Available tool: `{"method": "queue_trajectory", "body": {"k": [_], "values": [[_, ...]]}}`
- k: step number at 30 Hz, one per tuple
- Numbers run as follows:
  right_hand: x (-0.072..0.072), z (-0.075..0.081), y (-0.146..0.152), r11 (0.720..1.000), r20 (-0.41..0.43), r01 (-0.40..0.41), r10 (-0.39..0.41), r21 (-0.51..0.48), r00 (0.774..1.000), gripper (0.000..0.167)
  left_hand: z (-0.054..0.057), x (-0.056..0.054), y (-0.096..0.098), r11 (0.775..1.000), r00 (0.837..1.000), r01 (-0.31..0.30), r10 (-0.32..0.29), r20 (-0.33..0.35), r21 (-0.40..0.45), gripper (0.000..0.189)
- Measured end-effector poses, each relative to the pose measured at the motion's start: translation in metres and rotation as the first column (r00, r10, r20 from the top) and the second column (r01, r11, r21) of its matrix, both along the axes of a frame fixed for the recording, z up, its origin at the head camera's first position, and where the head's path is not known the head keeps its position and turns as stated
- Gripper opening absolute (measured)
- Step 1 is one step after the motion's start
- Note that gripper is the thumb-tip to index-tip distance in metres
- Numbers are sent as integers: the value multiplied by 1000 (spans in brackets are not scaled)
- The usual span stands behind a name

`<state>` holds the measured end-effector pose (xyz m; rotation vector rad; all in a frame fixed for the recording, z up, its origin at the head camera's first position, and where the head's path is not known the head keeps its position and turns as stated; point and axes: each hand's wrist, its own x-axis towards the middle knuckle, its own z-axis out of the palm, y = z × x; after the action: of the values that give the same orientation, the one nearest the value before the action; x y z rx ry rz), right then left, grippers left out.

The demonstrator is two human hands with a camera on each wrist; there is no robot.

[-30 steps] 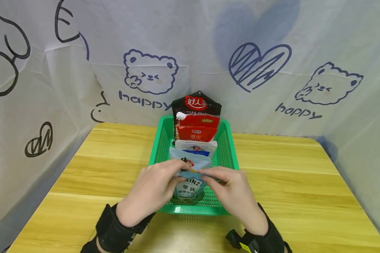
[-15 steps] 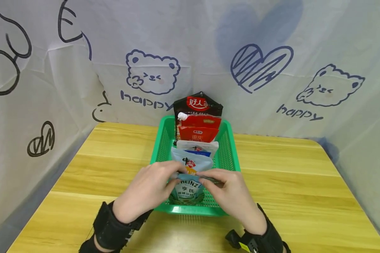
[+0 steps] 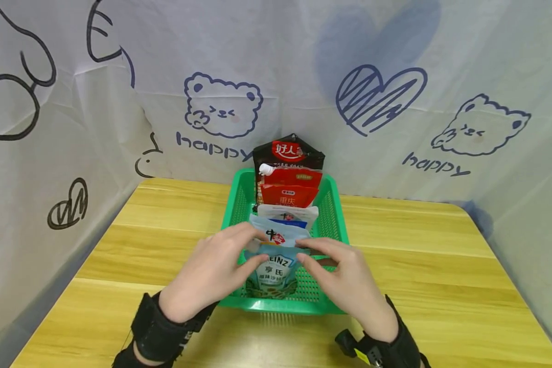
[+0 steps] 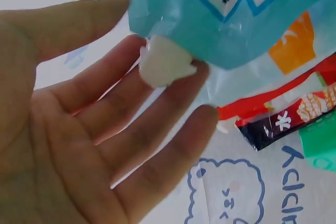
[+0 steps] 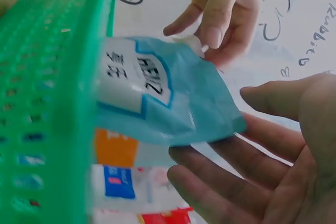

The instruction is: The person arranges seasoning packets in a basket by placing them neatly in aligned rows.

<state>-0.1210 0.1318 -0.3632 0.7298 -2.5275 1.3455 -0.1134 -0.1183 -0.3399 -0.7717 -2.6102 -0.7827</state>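
Note:
A teal HEINZ pouch [image 3: 276, 281] stands at the near end of a green basket [image 3: 285, 306]. Its white spout cap [image 4: 165, 61] sticks out from the top left corner. My left hand [image 3: 216, 273] is by that corner, its fingers extended behind the cap and the thumb apart from the pouch. At the upper right corner, my right hand [image 3: 349, 276] is spread, fingers reaching behind the pouch and thumb in front, off its surface. Directly behind stands a pale blue pouch [image 3: 262, 225] with an orange patch.
Farther back in the basket are a white pouch with a blue band [image 3: 310, 213], red pouches [image 3: 299, 194] and a tall black pouch [image 3: 264, 156]. A wooden table [image 3: 423, 255] bears the basket. White cloth [image 3: 303, 51] with drawings hangs behind.
The fingers of both hands have come off the HEINZ pouch's top edge and spread apart. More of the pouch's front shows now. The other pouches stay put.

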Motion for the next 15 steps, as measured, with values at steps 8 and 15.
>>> {"method": "queue_trajectory", "body": {"k": [8,15], "values": [[-6,5,19,994,-229,34,-56,-100,972,32,2,-11,-16,995,960,-43,67,-272,93,36],[-21,6,41,979,-313,103,-154,-173,937,44,-1,-30,-39,984,876,-149,178,-448,100,44]]}}
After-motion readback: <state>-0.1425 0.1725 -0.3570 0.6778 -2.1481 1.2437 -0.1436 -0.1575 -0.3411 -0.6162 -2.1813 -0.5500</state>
